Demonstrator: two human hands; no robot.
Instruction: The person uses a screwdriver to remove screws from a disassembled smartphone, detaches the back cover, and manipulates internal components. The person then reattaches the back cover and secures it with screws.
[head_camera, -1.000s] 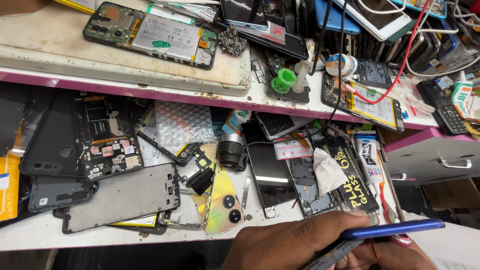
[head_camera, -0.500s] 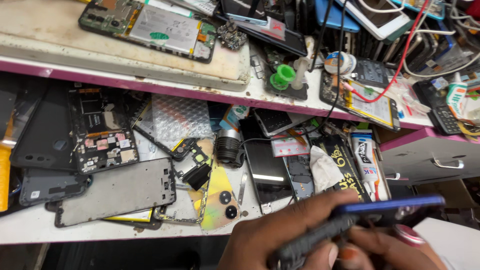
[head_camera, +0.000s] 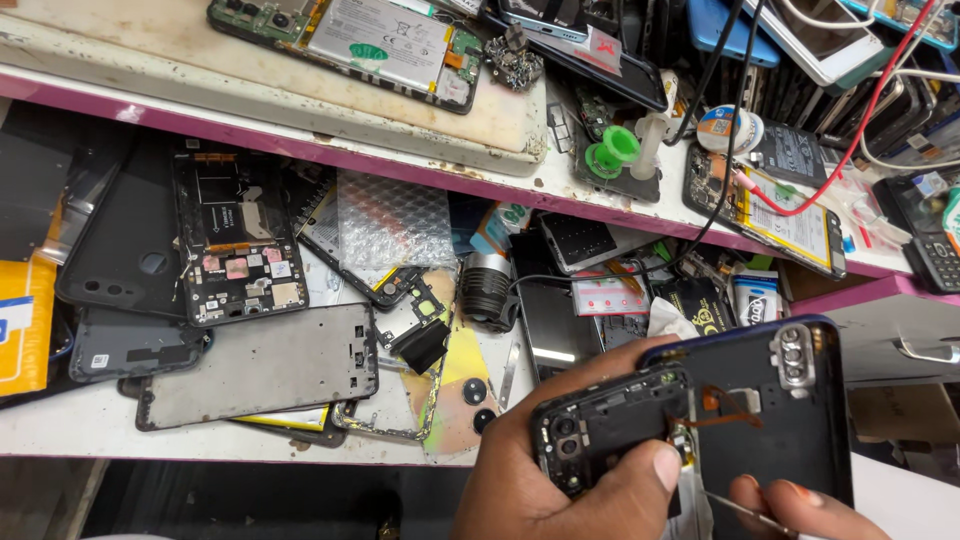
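- A grey frame (head_camera: 262, 368) is lying on the cluttered bench (head_camera: 70, 425), well left of the hands.
- The left hand (head_camera: 560, 470) is gripping a black phone (head_camera: 640, 425) low at centre-right, thumb pressing its front.
- The right hand (head_camera: 800, 505) is pinching a thin metal tool (head_camera: 745, 510) beneath the opened back cover (head_camera: 790, 410).

Both hands (head_camera: 560, 480) low (fingers curled)

left hand (head_camera: 560, 470) gripping opened phone (head_camera: 690, 420), cluttered workbench (head_camera: 60, 425)
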